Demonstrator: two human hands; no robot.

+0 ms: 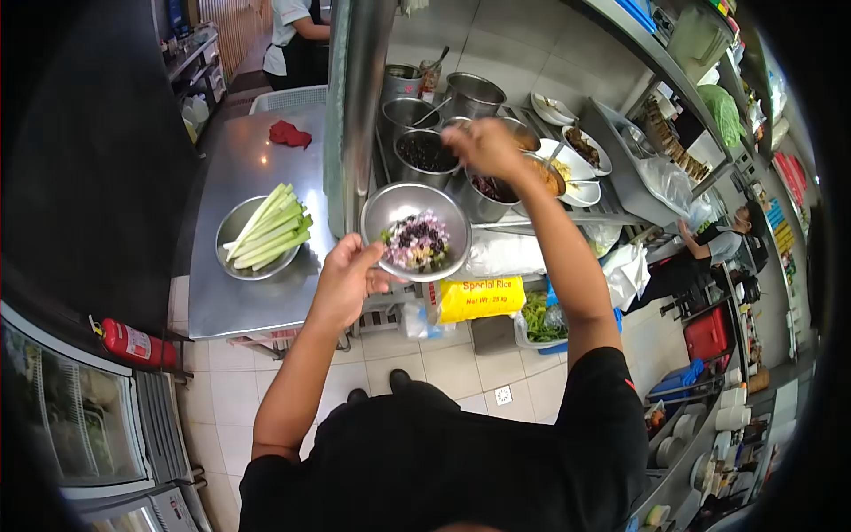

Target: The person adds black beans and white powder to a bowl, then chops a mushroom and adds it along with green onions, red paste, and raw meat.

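My left hand (349, 270) grips the near left rim of a metal mixing bowl (372, 206), thumb on the edge. In the bowl lies a heap of chopped purple onion (433, 230) with black beans and green bits. Over the row of metal pots, my right hand (486, 146) is slightly blurred, its fingers bunched together; what they hold, if anything, is hidden. Just left of those fingers stands a pot of black beans (424, 152). Below the hand is a pot with dark reddish contents (492, 188).
On the steel table (213, 306) at left sit a bowl of cut green stalks (270, 232) and a red cloth (290, 134). A steel post (365, 97) rises beside the pots. Plates of food (581, 168) stand right. Two people work farther off.
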